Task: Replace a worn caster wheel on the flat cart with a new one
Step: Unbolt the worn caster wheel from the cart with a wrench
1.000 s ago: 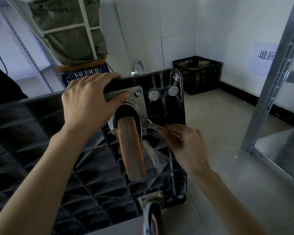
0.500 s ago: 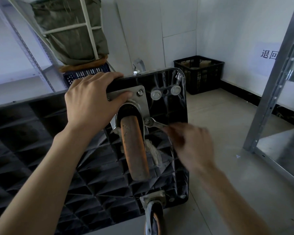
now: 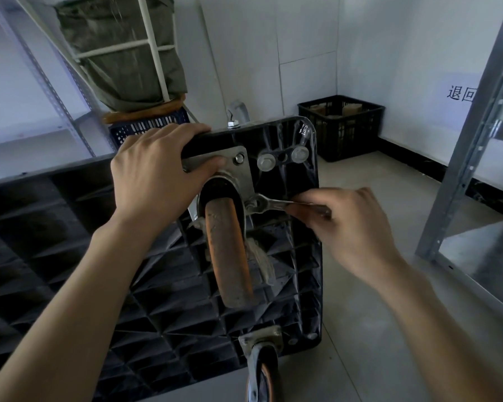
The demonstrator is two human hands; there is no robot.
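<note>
The black flat cart (image 3: 70, 242) stands on its side with its ribbed underside facing me. A worn orange caster wheel (image 3: 228, 253) hangs from a metal mounting plate (image 3: 241, 172) near the cart's top corner. My left hand (image 3: 154, 175) grips the cart's top edge, thumb on the plate. My right hand (image 3: 349, 224) pinches the handle of a metal wrench (image 3: 269, 203), whose open jaw sits on a bolt at the plate's lower right corner. A second caster (image 3: 262, 369) sits at the cart's lower corner.
A black crate (image 3: 343, 126) stands in the far corner on the tiled floor. Grey metal shelving uprights (image 3: 471, 146) rise at the right. Behind the cart are a blue basket (image 3: 148, 126), a green bundle and white rack bars.
My right hand swung up and to the right with the wrench handle, turning the wrench from a downward slant to nearly level. My left hand stayed on the cart edge.
</note>
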